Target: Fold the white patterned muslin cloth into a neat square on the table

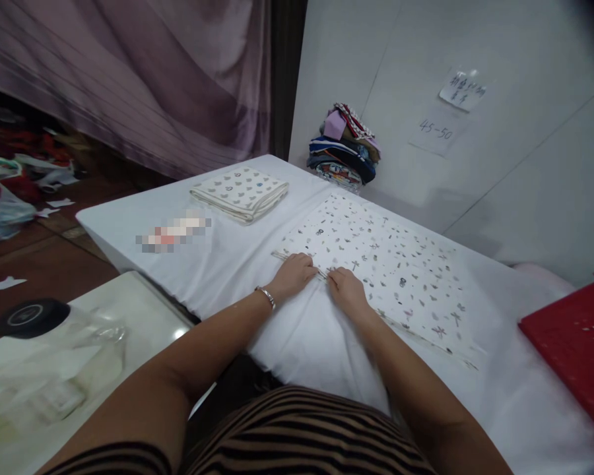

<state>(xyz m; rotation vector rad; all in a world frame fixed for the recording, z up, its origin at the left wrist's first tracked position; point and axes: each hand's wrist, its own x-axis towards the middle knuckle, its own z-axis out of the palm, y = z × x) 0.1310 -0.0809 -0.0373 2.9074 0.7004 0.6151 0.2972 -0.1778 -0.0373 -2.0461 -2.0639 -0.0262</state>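
A white cloth [381,254] with small printed figures lies flat, spread across the white-covered table. Along its near edge, my left hand [296,272] pinches the hem, fingers closed. Close beside it on the right, my right hand [345,288] has its fingers closed on the same edge. The fingertips of both hands nearly meet there. Farther back to the left sits a folded cloth [240,190] with a grey and blue pattern, touched by neither hand. A blurred-out item [173,234] lies in front of that folded cloth.
White cloth covers the table [218,264]. Several folded fabrics form a pile [344,145] at the back by the wall. A red container [574,343] stands at the right. A pale side table [148,310] at the left holds a black round lid [32,318] and clear plastic.
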